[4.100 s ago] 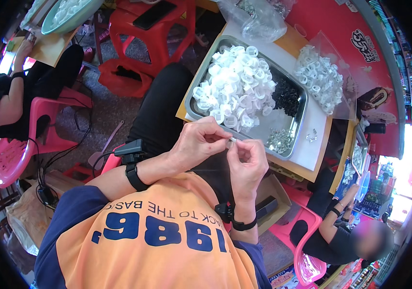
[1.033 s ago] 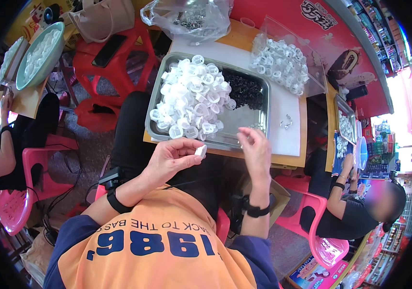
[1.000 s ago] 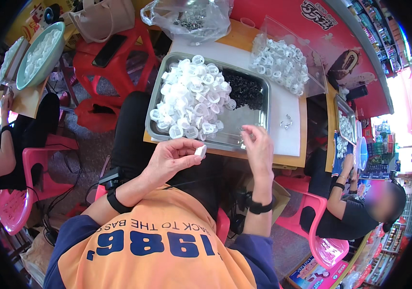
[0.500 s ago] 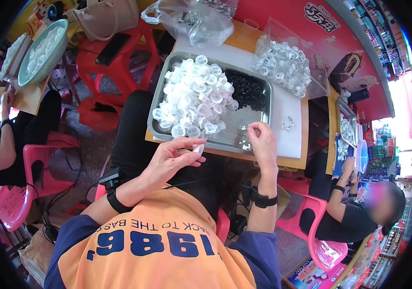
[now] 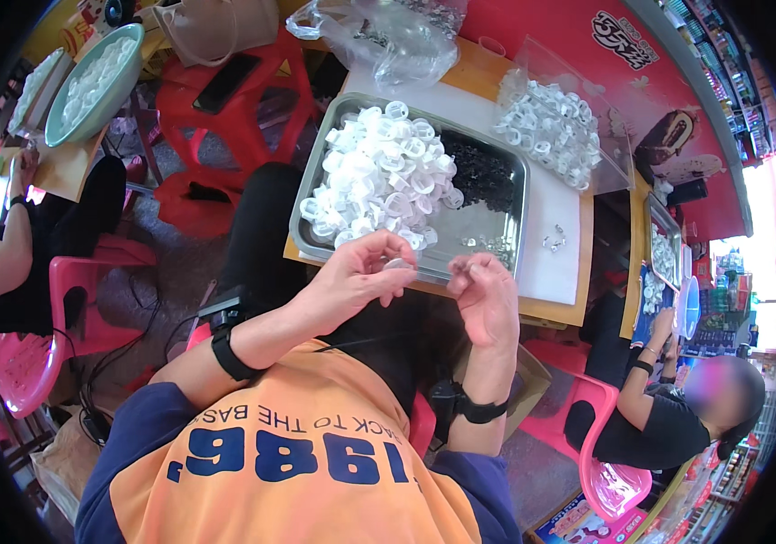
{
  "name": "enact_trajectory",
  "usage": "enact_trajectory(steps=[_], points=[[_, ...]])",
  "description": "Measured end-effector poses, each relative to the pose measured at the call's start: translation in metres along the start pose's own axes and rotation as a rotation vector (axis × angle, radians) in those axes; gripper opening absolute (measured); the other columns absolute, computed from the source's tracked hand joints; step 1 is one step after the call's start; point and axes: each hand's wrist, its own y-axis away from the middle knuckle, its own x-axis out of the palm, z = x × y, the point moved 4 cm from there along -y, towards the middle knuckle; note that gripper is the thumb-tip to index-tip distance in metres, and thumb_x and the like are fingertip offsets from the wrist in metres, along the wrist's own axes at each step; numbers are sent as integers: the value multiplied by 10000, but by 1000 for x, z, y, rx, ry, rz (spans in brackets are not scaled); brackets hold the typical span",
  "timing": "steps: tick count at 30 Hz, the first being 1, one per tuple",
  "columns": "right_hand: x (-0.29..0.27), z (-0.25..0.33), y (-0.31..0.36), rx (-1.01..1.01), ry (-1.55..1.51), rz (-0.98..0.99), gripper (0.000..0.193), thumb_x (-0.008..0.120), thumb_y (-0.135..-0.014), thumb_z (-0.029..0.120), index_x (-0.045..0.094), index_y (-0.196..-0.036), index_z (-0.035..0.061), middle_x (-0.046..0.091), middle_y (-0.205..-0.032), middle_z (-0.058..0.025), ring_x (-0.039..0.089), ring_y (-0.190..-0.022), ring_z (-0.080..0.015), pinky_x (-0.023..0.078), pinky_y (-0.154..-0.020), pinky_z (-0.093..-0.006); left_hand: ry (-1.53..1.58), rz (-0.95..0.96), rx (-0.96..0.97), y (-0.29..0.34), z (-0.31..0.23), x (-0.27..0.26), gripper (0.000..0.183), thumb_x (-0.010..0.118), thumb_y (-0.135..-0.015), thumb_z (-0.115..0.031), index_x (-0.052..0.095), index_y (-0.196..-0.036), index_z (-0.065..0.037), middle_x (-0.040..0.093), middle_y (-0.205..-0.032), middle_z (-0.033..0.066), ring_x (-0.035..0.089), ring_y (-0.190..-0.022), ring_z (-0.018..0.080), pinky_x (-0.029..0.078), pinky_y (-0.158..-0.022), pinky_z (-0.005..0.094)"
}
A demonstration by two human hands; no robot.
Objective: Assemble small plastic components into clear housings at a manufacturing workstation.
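In front of me a metal tray [image 5: 526, 204] holds a heap of white round plastic parts [image 5: 379, 172], a patch of small black pieces [image 5: 478, 174] and a few small shiny pieces [image 5: 497, 245]. Just off the tray's near edge, my left hand [image 5: 362, 275] pinches one small white plastic part [image 5: 397, 264], largely covered by the fingers. My right hand [image 5: 488, 304] is close by on the right, fingertips pressed together. Whatever sits in that pinch is too small to name. A short gap separates the two hands.
A clear box [image 5: 551, 136] of similar white parts stands behind the tray, beside a plastic bag [image 5: 406, 50]. Several tiny pieces [image 5: 555, 238] lie on the white sheet. A red stool [image 5: 224, 113] bears a phone [image 5: 226, 83]. Other people sit at left and right.
My right hand has drawn back from over the tray's shiny pieces, nearer to me and my left hand. The left hand has moved slightly right and up, still pinching the white part.
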Motion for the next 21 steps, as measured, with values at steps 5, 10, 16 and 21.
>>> enact_trajectory(steps=[5, 10, 16, 21], points=[[22, -9, 13, 40, 334, 4, 61, 588, -902, 24, 633, -936, 1, 654, -865, -49, 559, -728, -79, 468, -693, -216, -360, 42, 67, -4, -19, 11, 134, 667, -919, -146, 635, -968, -26, 558, -820, -39, 470, -672, 16, 371, -562, 184], [33, -9, 15, 1, 493, -13, 79, 615, -912, 38, 644, -974, -3, 643, -846, -6, 565, -731, -55, 457, -675, -189, -525, 26, 151, -4, -9, 10, 138, 674, -915, -155, 648, -960, -27, 531, -747, -41, 438, -636, 13, 329, -530, 186], [48, -15, 24, -80, 486, -50, 134, 667, -895, 12, 647, -1025, -11, 655, -917, -11, 586, -782, -43, 479, -716, -186, 26, 48, -186, -3, 0, 1, 117, 686, -907, -155, 635, -944, -56, 531, -734, -30, 484, -616, 34, 318, -481, 178], [52, -23, 30, -354, 661, -155, 157, 701, -852, -33, 664, -1004, -16, 676, -921, -40, 606, -773, -66, 499, -709, -206, 372, 93, -280, -3, 15, 0, 137, 686, -913, -172, 616, -949, -60, 559, -778, -20, 510, -610, 55, 326, -473, 165]])
